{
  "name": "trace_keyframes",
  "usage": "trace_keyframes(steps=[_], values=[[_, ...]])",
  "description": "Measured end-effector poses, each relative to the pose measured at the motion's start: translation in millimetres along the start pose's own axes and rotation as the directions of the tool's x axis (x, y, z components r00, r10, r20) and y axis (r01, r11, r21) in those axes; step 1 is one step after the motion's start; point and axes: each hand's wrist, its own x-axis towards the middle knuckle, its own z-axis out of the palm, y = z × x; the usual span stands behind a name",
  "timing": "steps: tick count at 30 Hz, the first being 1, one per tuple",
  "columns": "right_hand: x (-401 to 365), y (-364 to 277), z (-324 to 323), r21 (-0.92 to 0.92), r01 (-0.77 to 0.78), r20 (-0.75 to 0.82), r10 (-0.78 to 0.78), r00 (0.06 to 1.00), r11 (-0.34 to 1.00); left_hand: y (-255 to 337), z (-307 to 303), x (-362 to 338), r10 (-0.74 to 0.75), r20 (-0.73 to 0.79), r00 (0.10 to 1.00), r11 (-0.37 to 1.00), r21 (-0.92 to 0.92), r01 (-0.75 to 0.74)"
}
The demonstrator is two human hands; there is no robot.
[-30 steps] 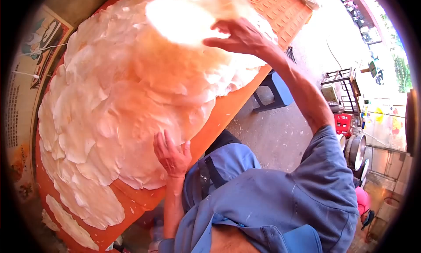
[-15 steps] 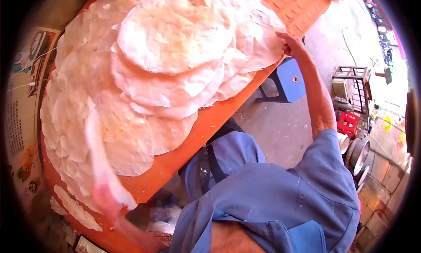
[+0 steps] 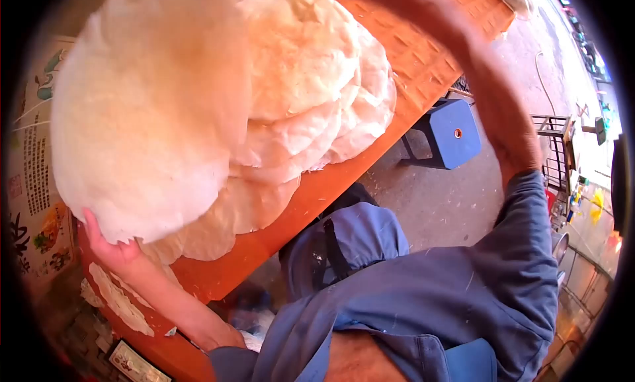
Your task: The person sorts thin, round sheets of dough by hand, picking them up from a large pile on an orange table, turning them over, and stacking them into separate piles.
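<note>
A large, thin, pale round flatbread (image 3: 145, 117) is lifted toward the camera at the left, covering much of the pile below it. My left hand (image 3: 114, 248) grips its lower edge, thumb on the near face and the other fingers mostly hidden. My right arm reaches up past the top edge of the view, so the right hand is out of sight. More flatbreads lie beneath and beside the raised one in an overlapping stack (image 3: 297, 58), the upper ones slightly browned.
The pile rests on an orange table (image 3: 331, 183) with a textured far end. A blue stool (image 3: 456, 137) stands beyond the table's edge. Flatbread scraps (image 3: 122, 299) lie at the near left corner. A printed poster (image 3: 40, 177) is at the left, and a metal rack (image 3: 554, 147) at the right.
A flatbread has come up in front of the pile at the left. My left hand has moved up and left; my right hand has left the pile's right edge and gone out of view.
</note>
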Motion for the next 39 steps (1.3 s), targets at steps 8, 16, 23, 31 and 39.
trace_keyframes(steps=[8,16,23,31,39], values=[[-225.9,-24.7,69.4,-0.024,-0.818,0.407,0.753,0.518,0.575,51.3,-15.0,-5.8,-0.475,0.067,0.877,0.832,-0.289,0.473],[-238.6,-21.3,81.6,0.253,-0.950,0.326,0.909,0.260,0.181,55.4,20.2,85.1,-0.312,0.073,0.947,0.852,-0.419,0.313],[-255.9,-94.1,54.9,0.469,-0.845,0.552,0.832,0.053,-0.257,3.9,118.7,-21.7,-0.546,0.475,0.691,0.250,-0.694,0.675],[-238.7,-156.0,58.5,0.624,-0.636,0.523,0.847,-0.092,-0.454,64.5,132.9,-200.4,0.100,0.610,0.786,0.980,0.076,-0.184],[-244.7,-161.4,99.6,0.510,-0.332,0.805,0.576,-0.140,-0.794,44.4,151.0,-207.1,0.178,0.423,0.888,0.983,-0.039,-0.178]])
